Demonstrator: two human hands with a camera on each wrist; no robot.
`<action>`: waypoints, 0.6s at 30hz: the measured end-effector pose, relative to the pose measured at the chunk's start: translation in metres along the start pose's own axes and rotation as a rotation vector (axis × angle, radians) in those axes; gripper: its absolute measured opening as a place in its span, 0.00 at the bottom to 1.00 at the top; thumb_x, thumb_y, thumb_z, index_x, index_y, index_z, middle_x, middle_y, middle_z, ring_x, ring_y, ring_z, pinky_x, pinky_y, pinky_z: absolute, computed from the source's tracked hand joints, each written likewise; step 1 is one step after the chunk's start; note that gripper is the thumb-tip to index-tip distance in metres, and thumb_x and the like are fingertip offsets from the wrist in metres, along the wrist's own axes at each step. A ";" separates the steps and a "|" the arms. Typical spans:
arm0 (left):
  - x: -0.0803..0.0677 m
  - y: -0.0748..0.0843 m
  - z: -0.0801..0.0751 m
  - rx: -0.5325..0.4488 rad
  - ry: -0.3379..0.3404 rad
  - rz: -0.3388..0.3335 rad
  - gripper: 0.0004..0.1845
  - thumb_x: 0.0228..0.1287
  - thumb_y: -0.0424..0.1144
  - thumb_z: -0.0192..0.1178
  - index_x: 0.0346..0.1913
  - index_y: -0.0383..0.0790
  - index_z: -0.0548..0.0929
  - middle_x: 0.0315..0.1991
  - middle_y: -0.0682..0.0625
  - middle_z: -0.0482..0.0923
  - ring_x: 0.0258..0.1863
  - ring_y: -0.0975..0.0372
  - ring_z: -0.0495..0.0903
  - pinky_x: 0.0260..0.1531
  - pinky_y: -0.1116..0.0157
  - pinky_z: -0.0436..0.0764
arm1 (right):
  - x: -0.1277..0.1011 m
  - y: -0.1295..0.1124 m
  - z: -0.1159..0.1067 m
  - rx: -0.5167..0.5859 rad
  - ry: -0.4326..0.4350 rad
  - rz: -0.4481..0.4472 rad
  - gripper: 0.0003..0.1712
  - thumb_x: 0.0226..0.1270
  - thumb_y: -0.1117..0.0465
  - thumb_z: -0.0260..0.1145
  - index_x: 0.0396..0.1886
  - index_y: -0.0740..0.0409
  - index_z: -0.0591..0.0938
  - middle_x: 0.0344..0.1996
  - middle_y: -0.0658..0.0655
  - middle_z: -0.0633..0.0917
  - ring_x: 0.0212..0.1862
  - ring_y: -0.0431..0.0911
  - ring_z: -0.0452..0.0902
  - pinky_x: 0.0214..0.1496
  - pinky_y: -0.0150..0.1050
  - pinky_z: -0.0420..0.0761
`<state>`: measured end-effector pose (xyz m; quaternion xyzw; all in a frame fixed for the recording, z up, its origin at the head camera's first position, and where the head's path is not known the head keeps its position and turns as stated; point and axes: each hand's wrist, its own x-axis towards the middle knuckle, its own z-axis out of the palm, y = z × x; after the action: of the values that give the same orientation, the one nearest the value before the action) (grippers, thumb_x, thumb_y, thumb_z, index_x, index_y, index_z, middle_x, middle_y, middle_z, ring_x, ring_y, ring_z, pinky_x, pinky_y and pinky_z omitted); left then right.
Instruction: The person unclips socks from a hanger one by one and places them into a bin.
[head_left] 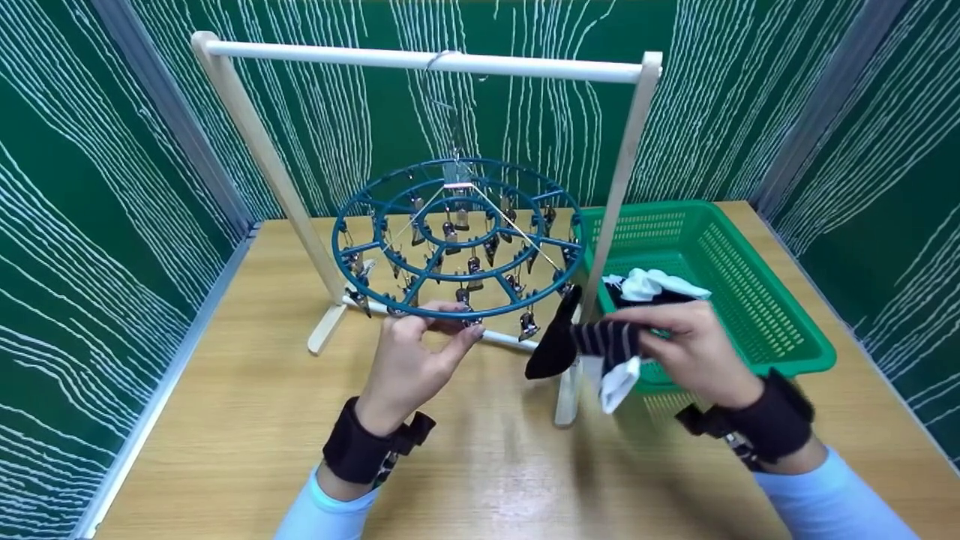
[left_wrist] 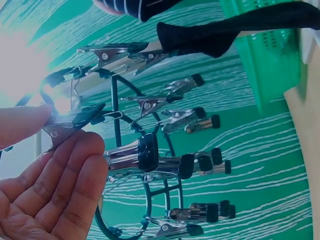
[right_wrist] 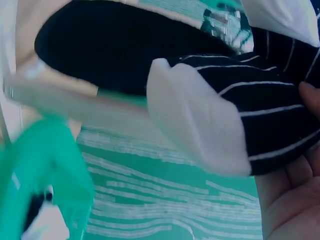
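Observation:
A round, dark green drying hanger (head_left: pixel 561 243) with several metal clips hangs in front of me. At its front edge, my left hand (head_left: pixel 412 364) pinches one clip (left_wrist: pixel 57 131) between thumb and fingers. My right hand (head_left: pixel 697 349) grips a dark sock with white stripes and white ends (head_left: pixel 600 341), to the right of the left hand. In the right wrist view, the striped sock (right_wrist: pixel 270 112) is bunched between thumb and fingers. A plain black sock (head_left: pixel 553 349) dangles from the hanger's right side, just left of the striped one.
A wooden stand with a white crossbar (head_left: pixel 525 66) carries the hanger's hook. The stand's right leg (head_left: pixel 622 165) rises beside the right hand. Behind that hand sits a green basket (head_left: pixel 795 322) with white and black cloth items (head_left: pixel 660 285) inside. Green walls surround the wooden table (head_left: pixel 255 435).

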<state>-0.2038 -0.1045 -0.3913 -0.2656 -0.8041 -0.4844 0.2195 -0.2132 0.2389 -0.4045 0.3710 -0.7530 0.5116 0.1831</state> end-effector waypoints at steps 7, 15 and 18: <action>0.001 0.001 0.000 -0.014 0.005 -0.017 0.11 0.67 0.34 0.77 0.48 0.31 0.90 0.39 0.44 0.94 0.37 0.55 0.92 0.45 0.60 0.91 | 0.009 0.003 -0.036 -0.165 0.123 0.111 0.16 0.66 0.86 0.66 0.46 0.72 0.91 0.43 0.33 0.92 0.37 0.28 0.90 0.39 0.24 0.88; 0.001 0.000 0.001 -0.018 0.048 0.020 0.12 0.65 0.33 0.78 0.47 0.30 0.90 0.38 0.44 0.94 0.36 0.55 0.93 0.44 0.59 0.91 | 0.025 0.023 -0.064 -0.299 0.215 0.234 0.14 0.69 0.82 0.65 0.46 0.69 0.93 0.38 0.31 0.90 0.30 0.26 0.83 0.31 0.19 0.82; 0.000 0.000 0.001 -0.016 0.054 0.028 0.12 0.65 0.33 0.78 0.47 0.30 0.90 0.38 0.44 0.94 0.36 0.55 0.93 0.44 0.59 0.91 | 0.031 0.035 -0.072 -0.390 0.240 0.247 0.14 0.69 0.81 0.66 0.46 0.68 0.93 0.38 0.48 0.94 0.26 0.25 0.77 0.27 0.17 0.76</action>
<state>-0.2044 -0.1034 -0.3916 -0.2654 -0.7903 -0.4946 0.2458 -0.2669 0.2992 -0.3768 0.1706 -0.8498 0.4157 0.2754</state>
